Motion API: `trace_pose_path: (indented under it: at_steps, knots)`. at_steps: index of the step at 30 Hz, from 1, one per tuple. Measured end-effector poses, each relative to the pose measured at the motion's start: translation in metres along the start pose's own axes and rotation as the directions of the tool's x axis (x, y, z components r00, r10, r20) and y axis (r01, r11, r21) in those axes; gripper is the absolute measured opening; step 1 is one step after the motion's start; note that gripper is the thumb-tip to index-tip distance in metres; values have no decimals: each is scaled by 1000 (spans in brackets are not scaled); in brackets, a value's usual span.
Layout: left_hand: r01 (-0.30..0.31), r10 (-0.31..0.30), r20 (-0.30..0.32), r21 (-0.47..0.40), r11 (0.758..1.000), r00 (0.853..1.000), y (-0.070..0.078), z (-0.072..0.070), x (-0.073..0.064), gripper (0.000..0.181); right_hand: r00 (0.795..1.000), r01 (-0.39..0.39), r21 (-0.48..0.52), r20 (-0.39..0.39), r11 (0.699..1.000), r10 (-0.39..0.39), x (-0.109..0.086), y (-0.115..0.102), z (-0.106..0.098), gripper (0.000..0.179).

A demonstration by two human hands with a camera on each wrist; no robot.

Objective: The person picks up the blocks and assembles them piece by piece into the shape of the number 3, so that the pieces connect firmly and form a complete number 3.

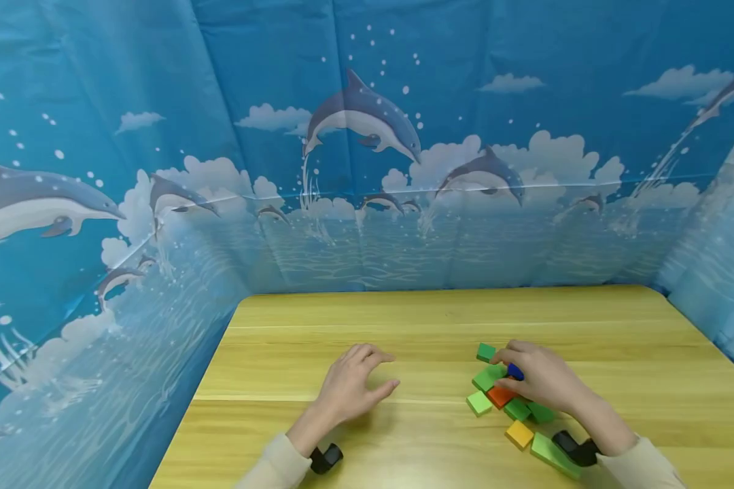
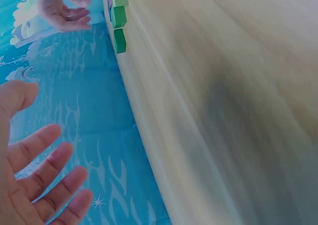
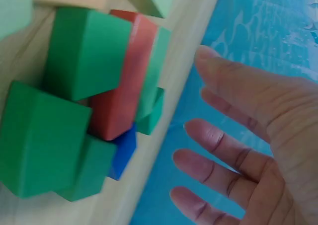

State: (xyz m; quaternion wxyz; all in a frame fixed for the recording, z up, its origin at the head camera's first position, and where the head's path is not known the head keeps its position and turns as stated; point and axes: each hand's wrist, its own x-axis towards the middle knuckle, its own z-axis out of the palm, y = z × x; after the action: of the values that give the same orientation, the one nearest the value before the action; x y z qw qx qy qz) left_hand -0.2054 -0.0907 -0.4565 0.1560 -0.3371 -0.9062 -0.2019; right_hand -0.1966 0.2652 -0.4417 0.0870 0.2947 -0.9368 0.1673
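Observation:
My right hand (image 1: 541, 377) hovers over a loose cluster of blocks at the table's right side. Its fingers are spread and bent slightly; in the right wrist view nothing lies between them. Below and around it are a red block (image 3: 141, 61), a blue block (image 1: 515, 371) partly hidden, and several green blocks (image 1: 488, 377). A light green block (image 1: 479, 403) lies at the cluster's left, a yellow-orange block (image 1: 518, 435) nearer the front. My left hand (image 1: 351, 384) hangs above the table left of the blocks, fingers relaxed and apart, holding nothing.
The wooden table (image 1: 428, 326) has rounded far corners. A blue dolphin-print curtain (image 1: 367, 244) stands behind it and along both sides. A long light green block (image 1: 553, 455) lies by the right wrist's black strap (image 1: 575, 448). Another black strap (image 1: 326, 458) is at the left wrist.

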Motion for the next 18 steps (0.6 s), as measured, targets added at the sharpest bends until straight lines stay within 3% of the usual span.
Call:
trace_pose_path:
  at_steps: [4, 11, 18]
  knots:
    - [-9, 7, -31, -68, 998, 999, 1, 5, 0, 30, 996, -31, 84, 83, 996, 24, 3, 9, 5, 23]
    - [56, -57, 0, -190, 980, 998, 3, 11, -1, 28, 984, -59, 195, 178, 979, 24, 13, 28, 12, 22]
    - [88, -88, 11, -234, 968, 996, 1, 16, -5, 26, 971, -71, 328, 239, 942, -10, 22, 44, 18, 22]
